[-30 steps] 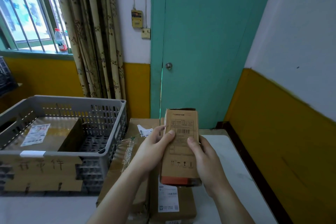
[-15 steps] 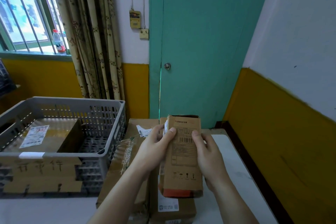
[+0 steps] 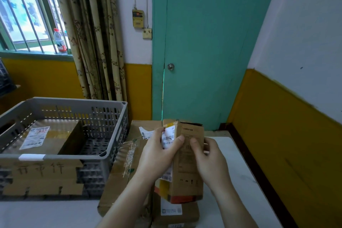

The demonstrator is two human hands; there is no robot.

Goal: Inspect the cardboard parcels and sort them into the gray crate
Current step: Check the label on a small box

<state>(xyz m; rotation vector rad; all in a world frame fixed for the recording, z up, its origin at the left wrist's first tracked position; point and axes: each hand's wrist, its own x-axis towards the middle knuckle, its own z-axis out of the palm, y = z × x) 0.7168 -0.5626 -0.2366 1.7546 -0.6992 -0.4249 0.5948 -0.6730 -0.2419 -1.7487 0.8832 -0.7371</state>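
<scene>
I hold a tall narrow cardboard parcel (image 3: 187, 168) upright above the table, its printed face and a side with a white barcode label both showing. My left hand (image 3: 159, 155) grips its left side, thumb on the front edge. My right hand (image 3: 209, 161) grips the right side. The gray crate (image 3: 61, 156) stands at the left with a flat labelled parcel (image 3: 48, 135) inside. Below my hands lie other cardboard parcels: a taped one (image 3: 122, 172) beside the crate and a labelled one (image 3: 177, 213) under the held parcel.
A cardboard sign with handwriting (image 3: 40, 177) covers the crate's front wall. The white table (image 3: 240, 181) runs to the yellow wall on the right. Behind are a green door (image 3: 203, 42), curtains (image 3: 92, 33) and a bottle (image 3: 60, 41) on the window sill.
The held parcel has turned about its upright axis, so its left side with the white label now faces me. Both hands shifted their hold with it and sit slightly lower.
</scene>
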